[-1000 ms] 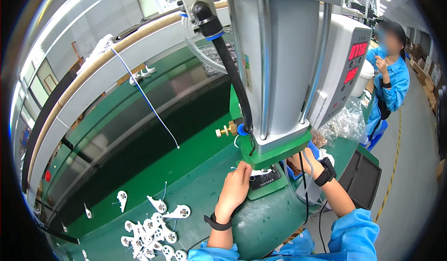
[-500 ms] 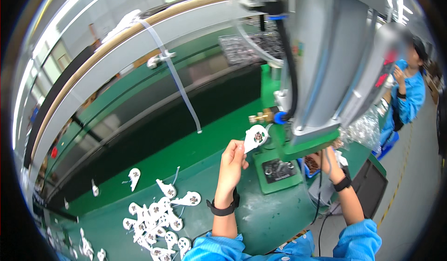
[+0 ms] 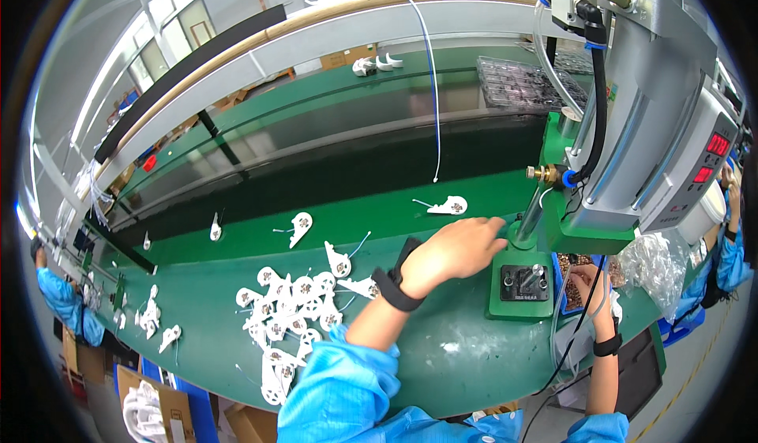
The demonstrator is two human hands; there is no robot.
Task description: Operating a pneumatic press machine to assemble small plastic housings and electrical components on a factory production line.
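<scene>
My left hand [image 3: 459,252] hovers palm-down over the bench, left of the press, its fingers stretched toward the right and nothing seen in them. Just beyond it, a white teardrop-shaped plastic part [image 3: 452,205] with a short wire lies on the green strip. To the right, my right hand [image 3: 594,283] dips into a blue bin [image 3: 562,263] of small copper-brown pieces. Its fingers are drawn together at the pieces; what they pinch, if anything, is too small to make out. The green-based bench press [image 3: 521,301] stands between both hands, a dark fixture plate [image 3: 524,283] on its base.
A pile of similar white parts [image 3: 296,305] covers the bench at left, and several more lie along the strip. Cables [image 3: 580,328] hang beside the bin. Clear plastic bags [image 3: 657,265] lie at right. Co-workers in blue sit at far left and far right.
My left hand has let go of the white part, which now lies on the green strip. My right hand stays at the blue bin. The view has swung left.
</scene>
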